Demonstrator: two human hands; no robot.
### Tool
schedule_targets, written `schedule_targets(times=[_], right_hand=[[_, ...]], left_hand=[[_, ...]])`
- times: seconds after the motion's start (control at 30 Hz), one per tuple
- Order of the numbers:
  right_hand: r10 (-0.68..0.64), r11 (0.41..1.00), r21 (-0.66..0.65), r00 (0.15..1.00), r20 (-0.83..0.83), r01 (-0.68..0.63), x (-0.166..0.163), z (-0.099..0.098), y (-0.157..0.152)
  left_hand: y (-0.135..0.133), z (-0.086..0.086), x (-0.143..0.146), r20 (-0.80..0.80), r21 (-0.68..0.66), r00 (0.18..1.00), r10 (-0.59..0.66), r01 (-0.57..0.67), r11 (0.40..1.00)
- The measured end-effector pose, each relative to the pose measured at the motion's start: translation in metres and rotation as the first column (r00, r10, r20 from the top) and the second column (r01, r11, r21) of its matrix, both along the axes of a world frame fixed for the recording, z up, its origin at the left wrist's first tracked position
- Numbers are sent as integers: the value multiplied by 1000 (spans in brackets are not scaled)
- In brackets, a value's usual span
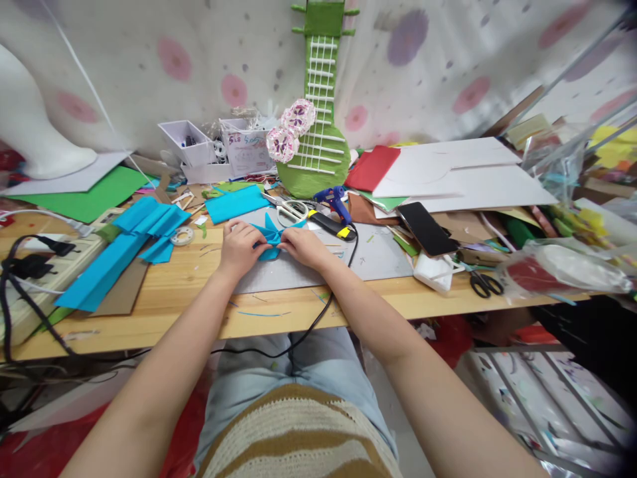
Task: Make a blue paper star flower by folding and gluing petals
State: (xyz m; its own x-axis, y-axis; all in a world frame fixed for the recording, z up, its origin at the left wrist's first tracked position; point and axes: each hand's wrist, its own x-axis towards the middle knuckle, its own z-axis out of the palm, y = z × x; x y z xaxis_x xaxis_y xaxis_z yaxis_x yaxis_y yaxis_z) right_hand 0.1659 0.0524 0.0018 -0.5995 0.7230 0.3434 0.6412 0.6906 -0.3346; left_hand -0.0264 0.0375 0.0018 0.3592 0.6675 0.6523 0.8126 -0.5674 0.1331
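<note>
A blue paper bow (270,238) is held between my two hands over a grey cutting mat (263,282). My left hand (241,247) pinches its left side, and my right hand (300,244) pinches the right side near the gathered middle. Just behind the hands lie white-handled scissors (292,211) and a black and yellow utility knife (331,224). A blue hot glue gun (334,201) rests beside the knife, its black cord running down over the table edge. Folded blue crepe paper (117,252) lies to the left, next to a roll of tape (182,236).
A green paper guitar (318,149) stands against the back curtain. On the left edge is a power strip (74,265) with plugs. To the right lie a phone (426,228), black scissors (486,285), white boards (478,186) and paper piles. White boxes (249,151) stand at the back.
</note>
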Motion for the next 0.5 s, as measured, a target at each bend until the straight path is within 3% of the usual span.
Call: schedule_targets(times=[0.17, 0.5], right_hand=[[9, 1000, 26, 1000, 0, -9, -3, 2, -1], [-13, 994, 104, 998, -58, 18, -2, 10, -10]], left_hand=[[-1, -1, -3, 47, -45, 999, -7, 9, 999], [-11, -3, -1, 16, 76, 999, -36, 35, 996]])
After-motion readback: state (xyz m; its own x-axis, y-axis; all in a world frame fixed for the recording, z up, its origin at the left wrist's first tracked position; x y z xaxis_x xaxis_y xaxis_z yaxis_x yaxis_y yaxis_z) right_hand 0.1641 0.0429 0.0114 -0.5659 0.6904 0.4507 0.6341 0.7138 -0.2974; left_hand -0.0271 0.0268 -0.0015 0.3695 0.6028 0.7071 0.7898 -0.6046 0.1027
